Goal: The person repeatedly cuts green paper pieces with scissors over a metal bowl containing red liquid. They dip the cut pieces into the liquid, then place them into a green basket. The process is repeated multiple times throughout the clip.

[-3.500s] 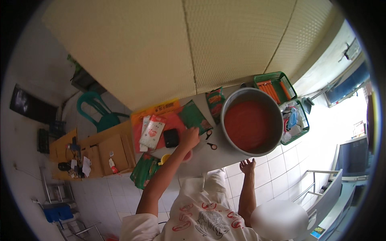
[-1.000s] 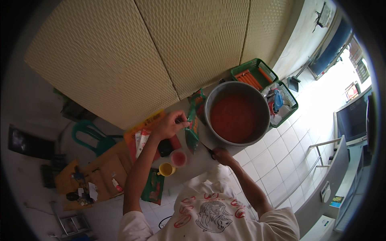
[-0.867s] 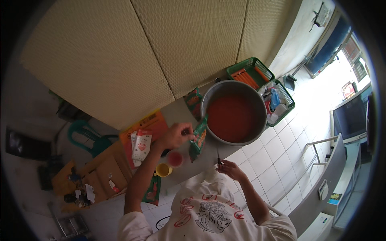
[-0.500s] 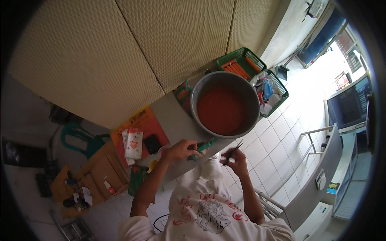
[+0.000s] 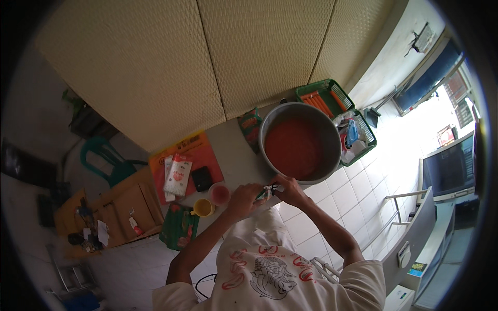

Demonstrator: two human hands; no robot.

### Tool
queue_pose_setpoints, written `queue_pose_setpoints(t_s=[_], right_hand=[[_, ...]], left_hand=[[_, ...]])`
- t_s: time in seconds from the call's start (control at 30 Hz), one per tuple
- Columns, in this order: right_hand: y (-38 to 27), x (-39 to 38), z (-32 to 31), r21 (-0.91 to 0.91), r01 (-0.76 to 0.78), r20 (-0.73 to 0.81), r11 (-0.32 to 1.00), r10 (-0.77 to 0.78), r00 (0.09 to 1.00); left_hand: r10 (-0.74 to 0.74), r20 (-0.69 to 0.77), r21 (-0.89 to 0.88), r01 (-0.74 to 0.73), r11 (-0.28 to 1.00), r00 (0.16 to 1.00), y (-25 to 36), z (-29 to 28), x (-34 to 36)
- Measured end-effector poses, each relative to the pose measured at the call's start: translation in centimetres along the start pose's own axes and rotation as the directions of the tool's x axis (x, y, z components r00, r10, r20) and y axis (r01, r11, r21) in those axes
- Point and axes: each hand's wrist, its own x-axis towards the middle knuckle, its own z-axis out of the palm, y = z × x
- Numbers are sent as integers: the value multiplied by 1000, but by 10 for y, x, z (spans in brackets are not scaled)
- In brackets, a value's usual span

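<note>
The left hand [image 5: 243, 196] pinched a small green sachet [image 5: 263, 193] at the table edge, and the right hand [image 5: 288, 190], fingers closed, held scissors [image 5: 272, 188] against it. At one o'clock stood the big metal pot [image 5: 332, 136] of red sauce; at ten o'clock, a yellow cup [image 5: 203, 208].

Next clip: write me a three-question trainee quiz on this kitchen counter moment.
1. True or false: the big metal basin holds a red-orange liquid.
2. What does the left hand hold? A) a green sachet B) a spoon C) a yellow mug
3. Fill in: the right hand brings ______ to the sachet.

Key: 1 true. 2 A. 3 scissors, though they are small in the head view. The yellow cup stands on the counter, unheld.
</note>
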Motion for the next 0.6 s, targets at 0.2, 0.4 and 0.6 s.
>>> queue_pose_setpoints(t_s=[0.2, 0.4, 0.6], right_hand=[[-9, -13, 0, 13, -2, -30, 1000, 2, 1000], [-13, -12, 5, 67, 41, -47, 997, -38, 998], [-9, -15, -11, 8, -97, 42, 995, 96, 994]], left_hand=[[-123, 115, -261, 150, 954, 986, -9, 0, -3], [12, 80, -303, 13, 953, 997, -9, -5, 1], [158, 164, 30, -165, 986, 974, -33, -21, -8]])
